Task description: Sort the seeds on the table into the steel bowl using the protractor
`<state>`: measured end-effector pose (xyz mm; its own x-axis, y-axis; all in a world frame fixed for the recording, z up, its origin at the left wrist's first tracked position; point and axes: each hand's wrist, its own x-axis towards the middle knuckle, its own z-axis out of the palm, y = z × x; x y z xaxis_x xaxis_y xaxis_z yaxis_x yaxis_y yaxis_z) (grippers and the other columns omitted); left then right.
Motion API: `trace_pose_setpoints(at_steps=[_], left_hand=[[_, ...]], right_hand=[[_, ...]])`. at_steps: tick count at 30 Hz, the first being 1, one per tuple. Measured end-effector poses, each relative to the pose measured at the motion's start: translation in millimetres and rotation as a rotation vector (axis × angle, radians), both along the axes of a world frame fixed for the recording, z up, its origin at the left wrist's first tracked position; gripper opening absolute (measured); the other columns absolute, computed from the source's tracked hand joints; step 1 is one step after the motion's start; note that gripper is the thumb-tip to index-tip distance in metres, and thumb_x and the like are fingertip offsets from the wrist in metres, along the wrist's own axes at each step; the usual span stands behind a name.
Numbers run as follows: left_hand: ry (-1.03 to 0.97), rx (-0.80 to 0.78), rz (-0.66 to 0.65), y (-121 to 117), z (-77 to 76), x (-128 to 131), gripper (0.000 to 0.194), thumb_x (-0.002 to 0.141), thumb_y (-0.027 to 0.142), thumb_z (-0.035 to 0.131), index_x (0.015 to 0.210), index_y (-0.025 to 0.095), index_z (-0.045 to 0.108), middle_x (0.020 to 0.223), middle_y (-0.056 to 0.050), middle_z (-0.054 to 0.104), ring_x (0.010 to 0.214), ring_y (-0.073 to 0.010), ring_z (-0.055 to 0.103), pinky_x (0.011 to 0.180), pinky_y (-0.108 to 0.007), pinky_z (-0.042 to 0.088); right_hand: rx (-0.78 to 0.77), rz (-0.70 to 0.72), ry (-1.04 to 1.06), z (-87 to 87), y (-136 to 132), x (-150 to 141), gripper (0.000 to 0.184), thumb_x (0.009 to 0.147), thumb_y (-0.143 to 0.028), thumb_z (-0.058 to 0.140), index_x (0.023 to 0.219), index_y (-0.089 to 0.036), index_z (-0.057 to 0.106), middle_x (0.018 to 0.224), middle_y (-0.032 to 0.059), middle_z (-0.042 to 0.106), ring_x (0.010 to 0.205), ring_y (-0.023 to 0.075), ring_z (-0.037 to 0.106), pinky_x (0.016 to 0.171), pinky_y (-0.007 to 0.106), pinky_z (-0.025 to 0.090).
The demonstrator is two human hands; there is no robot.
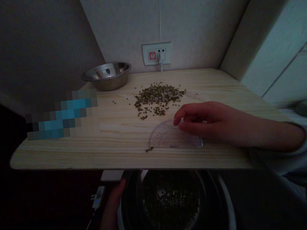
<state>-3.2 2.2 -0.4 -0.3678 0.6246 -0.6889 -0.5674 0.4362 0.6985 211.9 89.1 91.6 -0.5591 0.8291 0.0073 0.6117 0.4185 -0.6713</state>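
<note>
A loose pile of small green mung beans (157, 99) lies on a light wooden tabletop (113, 148), with a few strays around it. My right hand (206, 122) comes in from the right, its fingertips gripping the top of a clear plastic protractor (171, 137). The protractor stands on its straight edge just in front of the pile, and a small cluster of beans (149, 149) sits at its left end. Below the table's front edge, my left hand (111, 207) grips the rim of a dark pot (171, 204) holding many beans.
A steel bowl (107, 76) stands at the back of the table, by the wall. Above the tabletop is a wall socket (157, 54) with a plug in it. A blurred blue patch (62, 119) covers the table's left part. A white cable (96, 198) hangs below the table.
</note>
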Motion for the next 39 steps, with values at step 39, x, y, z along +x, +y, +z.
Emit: trace_pose_setpoints(at_steps=[39], left_hand=[[-0.211, 0.076, -0.041, -8, -4.6, -14, 0.018, 0.065, 0.007, 0.055, 0.064, 0.023, 0.064, 0.062, 0.006, 0.068, 0.061, -0.0131, 0.062, 0.058, -0.019, 0.048]], right_hand=[[-0.057, 0.022, 0.080, 0.4, -4, -2, 0.018, 0.076, -0.030, 0.041, 0.086, -0.018, 0.051, 0.058, -0.0030, 0.049, 0.050, 0.0065, 0.043, 0.047, 0.020, 0.032]])
